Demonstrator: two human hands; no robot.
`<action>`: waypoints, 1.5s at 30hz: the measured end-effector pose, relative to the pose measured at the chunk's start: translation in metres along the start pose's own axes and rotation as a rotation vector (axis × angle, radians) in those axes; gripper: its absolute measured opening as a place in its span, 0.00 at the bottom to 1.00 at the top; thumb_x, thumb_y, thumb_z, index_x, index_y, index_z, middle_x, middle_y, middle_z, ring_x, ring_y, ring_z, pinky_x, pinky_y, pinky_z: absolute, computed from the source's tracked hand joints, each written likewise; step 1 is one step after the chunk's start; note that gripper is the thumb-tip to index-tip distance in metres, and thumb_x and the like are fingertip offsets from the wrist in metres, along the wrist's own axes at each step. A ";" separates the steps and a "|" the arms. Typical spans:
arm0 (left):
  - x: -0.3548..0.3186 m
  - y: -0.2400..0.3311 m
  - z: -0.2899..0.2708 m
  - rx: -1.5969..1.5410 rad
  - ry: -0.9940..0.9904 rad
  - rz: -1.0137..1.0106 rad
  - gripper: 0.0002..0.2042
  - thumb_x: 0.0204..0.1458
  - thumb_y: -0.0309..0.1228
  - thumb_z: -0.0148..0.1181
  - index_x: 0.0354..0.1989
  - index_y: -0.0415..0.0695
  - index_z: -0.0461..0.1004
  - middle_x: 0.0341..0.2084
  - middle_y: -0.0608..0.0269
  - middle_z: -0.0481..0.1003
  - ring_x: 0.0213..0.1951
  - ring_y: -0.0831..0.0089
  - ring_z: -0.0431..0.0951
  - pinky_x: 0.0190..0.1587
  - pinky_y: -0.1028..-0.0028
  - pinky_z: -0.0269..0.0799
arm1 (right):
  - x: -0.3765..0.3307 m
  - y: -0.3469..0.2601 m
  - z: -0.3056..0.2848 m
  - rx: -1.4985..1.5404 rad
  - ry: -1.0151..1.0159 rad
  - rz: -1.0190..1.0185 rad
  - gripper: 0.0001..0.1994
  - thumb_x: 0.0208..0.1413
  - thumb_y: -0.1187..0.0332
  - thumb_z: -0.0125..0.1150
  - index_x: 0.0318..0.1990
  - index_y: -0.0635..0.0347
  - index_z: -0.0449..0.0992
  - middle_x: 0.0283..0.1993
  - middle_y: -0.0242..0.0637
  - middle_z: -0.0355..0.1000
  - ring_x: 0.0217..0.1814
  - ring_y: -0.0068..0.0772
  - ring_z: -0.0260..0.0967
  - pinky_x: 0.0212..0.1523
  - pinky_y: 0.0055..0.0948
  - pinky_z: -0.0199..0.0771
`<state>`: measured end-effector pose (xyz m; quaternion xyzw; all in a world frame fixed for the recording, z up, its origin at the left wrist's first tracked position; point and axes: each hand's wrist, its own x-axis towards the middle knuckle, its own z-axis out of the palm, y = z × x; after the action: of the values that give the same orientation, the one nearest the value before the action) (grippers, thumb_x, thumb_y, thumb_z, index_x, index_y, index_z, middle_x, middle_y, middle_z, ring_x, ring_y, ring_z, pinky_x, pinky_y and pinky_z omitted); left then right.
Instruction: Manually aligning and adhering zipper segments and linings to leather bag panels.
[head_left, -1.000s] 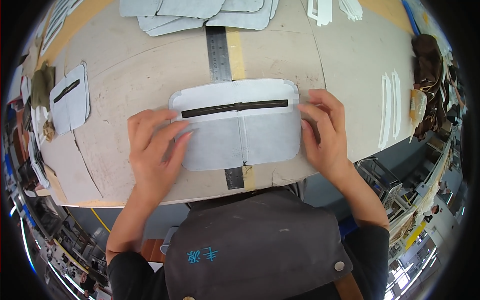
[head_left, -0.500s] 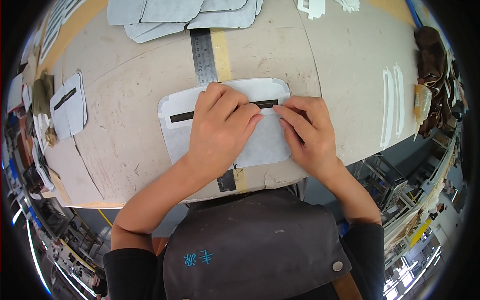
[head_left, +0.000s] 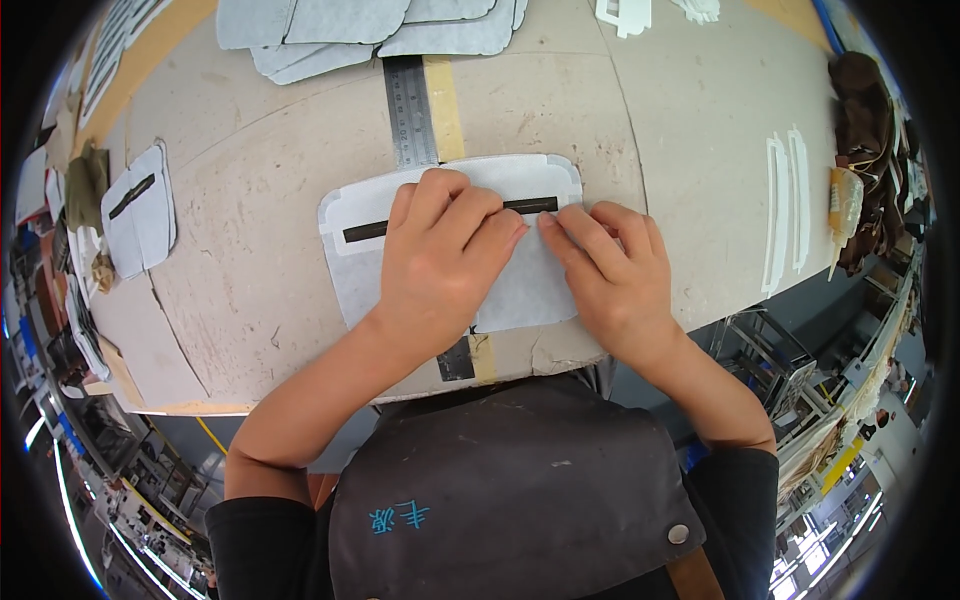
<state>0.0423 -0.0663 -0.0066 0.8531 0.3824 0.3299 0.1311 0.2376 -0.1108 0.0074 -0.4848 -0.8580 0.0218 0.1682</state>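
A pale grey fabric-like panel (head_left: 450,285) with rounded corners lies on the worktable in front of me. A long dark slot or strip (head_left: 535,206), framed by a white band, crosses its upper part. My left hand (head_left: 435,250) rests over the middle of the strip, fingers curled and thumb against the forefinger; whatever is between them is hidden. Close by on the right, my right hand (head_left: 620,270) touches the panel just below the strip's right end with its foremost fingertips. Its other fingers are bent and slightly apart, and nothing shows in them.
Under the panel run a steel ruler (head_left: 408,110) and a yellow tape strip (head_left: 445,110). Similar panels (head_left: 340,22) are stacked at the far edge; another (head_left: 138,215) lies left. White strips (head_left: 774,215), a yellowish bottle (head_left: 843,205) and brown material (head_left: 860,110) are at right.
My right hand's fingertips have slid slightly left along the strip's lower edge and drawn closer together. My left hand keeps nearly the same place on the panel.
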 end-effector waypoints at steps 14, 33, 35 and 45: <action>-0.051 -0.032 -0.070 0.063 0.016 -0.271 0.11 0.37 0.19 0.72 0.32 0.40 0.80 0.30 0.62 0.75 0.37 0.62 0.71 0.37 0.69 0.69 | 0.017 -0.019 0.001 0.368 0.130 0.070 0.23 0.37 0.85 0.62 0.47 0.67 0.75 0.47 0.43 0.71 0.44 0.44 0.70 0.42 0.36 0.73; -0.054 -0.044 -0.071 0.074 0.045 -0.174 0.10 0.37 0.19 0.71 0.29 0.41 0.79 0.28 0.64 0.75 0.35 0.62 0.70 0.35 0.70 0.69 | 0.027 -0.042 0.018 0.372 0.033 0.016 0.22 0.39 0.84 0.63 0.48 0.69 0.77 0.50 0.41 0.69 0.47 0.44 0.67 0.46 0.34 0.73; -0.052 -0.045 -0.071 0.087 0.036 -0.146 0.10 0.36 0.19 0.71 0.29 0.41 0.79 0.28 0.64 0.75 0.35 0.61 0.70 0.35 0.69 0.69 | 0.027 -0.042 0.019 0.373 0.034 0.022 0.23 0.39 0.84 0.63 0.48 0.70 0.76 0.51 0.41 0.69 0.47 0.43 0.67 0.46 0.34 0.73; -0.049 -0.020 -0.061 0.094 -0.099 -0.004 0.16 0.39 0.20 0.69 0.40 0.37 0.79 0.43 0.58 0.78 0.45 0.58 0.74 0.44 0.66 0.73 | 0.022 -0.047 0.020 0.197 -0.018 0.006 0.24 0.42 0.79 0.61 0.52 0.66 0.75 0.55 0.37 0.68 0.55 0.40 0.64 0.53 0.34 0.68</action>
<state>-0.0333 -0.0910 0.0065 0.8728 0.3923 0.2687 0.1105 0.1828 -0.1144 0.0043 -0.4683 -0.8517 0.1111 0.2073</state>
